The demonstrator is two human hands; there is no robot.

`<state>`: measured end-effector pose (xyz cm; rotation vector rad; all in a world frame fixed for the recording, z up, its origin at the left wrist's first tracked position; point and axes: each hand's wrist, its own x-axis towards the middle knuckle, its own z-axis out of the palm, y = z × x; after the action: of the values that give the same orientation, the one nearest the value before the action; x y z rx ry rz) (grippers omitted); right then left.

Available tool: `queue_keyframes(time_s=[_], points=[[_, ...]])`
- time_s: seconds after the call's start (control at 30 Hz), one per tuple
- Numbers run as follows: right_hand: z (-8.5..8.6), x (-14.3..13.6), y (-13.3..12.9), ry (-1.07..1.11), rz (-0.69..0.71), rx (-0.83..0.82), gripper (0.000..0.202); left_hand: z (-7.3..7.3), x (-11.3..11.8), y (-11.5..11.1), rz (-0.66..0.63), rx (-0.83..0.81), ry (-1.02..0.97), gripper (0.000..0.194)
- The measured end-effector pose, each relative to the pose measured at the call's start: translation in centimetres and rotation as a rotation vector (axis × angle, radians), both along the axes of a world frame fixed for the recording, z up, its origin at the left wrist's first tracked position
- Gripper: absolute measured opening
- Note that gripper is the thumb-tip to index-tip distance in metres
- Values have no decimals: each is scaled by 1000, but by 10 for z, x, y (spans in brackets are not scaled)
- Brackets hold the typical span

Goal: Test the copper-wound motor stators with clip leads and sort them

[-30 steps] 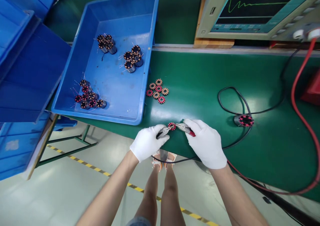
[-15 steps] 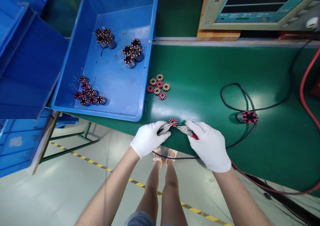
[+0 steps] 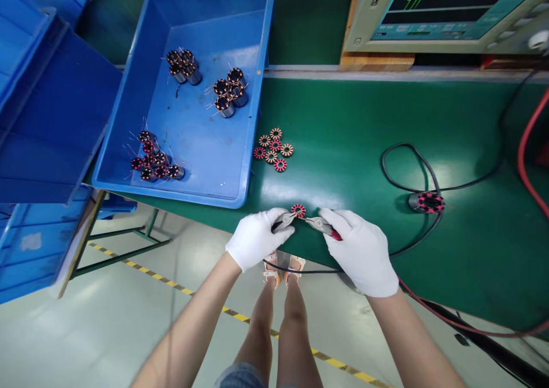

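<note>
My left hand, in a white glove, is closed on a small pair of pliers or clip whose tips reach a red-and-black wound ring. In my gloved right hand is a pair of pliers with a red handle, its jaws pointing left at the same ring. Both tools meet the ring near the table's front edge. Whether the jaws pinch the ring or a wire on it is too small to tell. Just beyond lies a cluster of several similar rings, some red, some copper-coloured.
A blue bin on the left holds several wound motor cores. Right of my hands, a larger red-wound core sits on a looped black cable. A screen instrument stands at the back; a red cable runs along the right.
Green traces have appeared on the instrument's screen beside the white one. The whole view has shifted slightly; my hands and both tools keep their places at the ring.
</note>
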<state>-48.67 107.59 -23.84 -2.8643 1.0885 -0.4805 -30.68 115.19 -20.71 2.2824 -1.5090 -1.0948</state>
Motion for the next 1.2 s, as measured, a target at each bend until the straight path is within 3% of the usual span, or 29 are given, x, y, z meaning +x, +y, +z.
queue_keyframes(time_s=[0.27, 0.8, 0.97, 1.2], points=[[0, 0, 0, 0, -6, 26, 24, -4, 1, 1, -2, -32, 2, 25], [3, 0, 2, 12, -38, 94, 27, 4, 3, -3, 28, 25, 52, 29], [9, 1, -14, 25, -59, 102, 30, 2, 3, -2, 5, 9, 49, 27], [32, 23, -54, 228, 213, 79, 25, 6, 2, -3, -20, 14, 13, 22]])
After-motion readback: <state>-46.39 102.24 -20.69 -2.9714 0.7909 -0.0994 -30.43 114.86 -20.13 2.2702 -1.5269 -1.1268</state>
